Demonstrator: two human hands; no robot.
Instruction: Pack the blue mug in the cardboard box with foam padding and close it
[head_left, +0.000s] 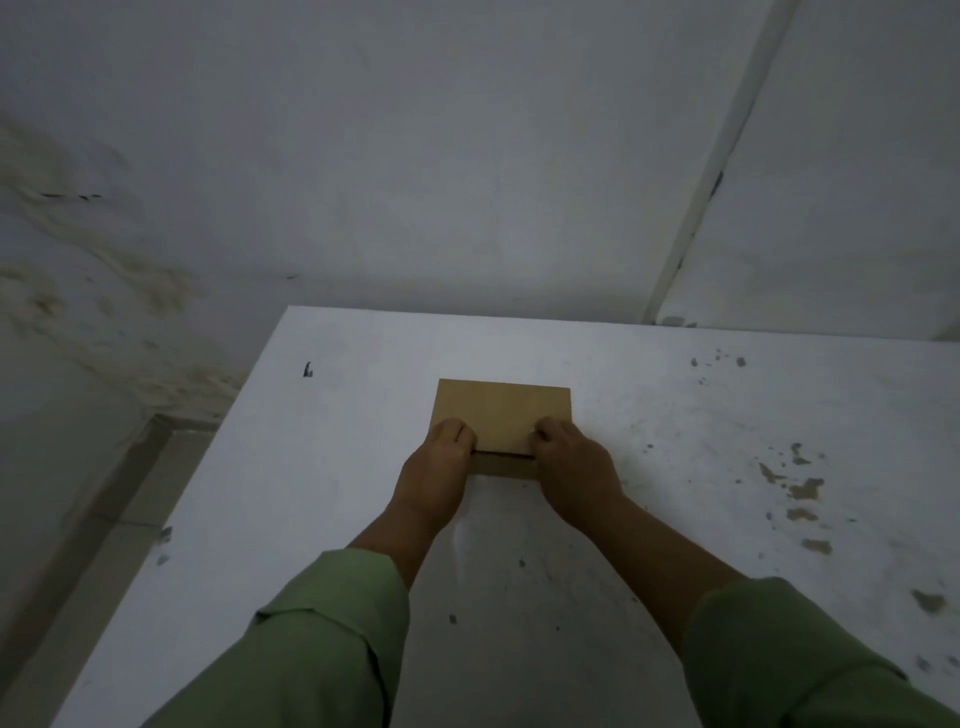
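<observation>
A small brown cardboard box (503, 410) stands on the white table (675, 415), its top flap folded flat over it. A thin dark gap shows along the near edge of the flap. My left hand (441, 462) lies on the box's near left corner with its fingers pressing down on the flap. On the near right corner my right hand (569, 454) presses the flap with curled fingertips. The blue mug and the foam padding are not visible; the closed flap hides the inside of the box.
The table's left edge (223, 452) drops to a tiled floor (78, 467). A stained white wall (415, 156) rises behind the table. Chipped brown patches (802, 488) mark the tabletop at the right. Both forearms wear green sleeves.
</observation>
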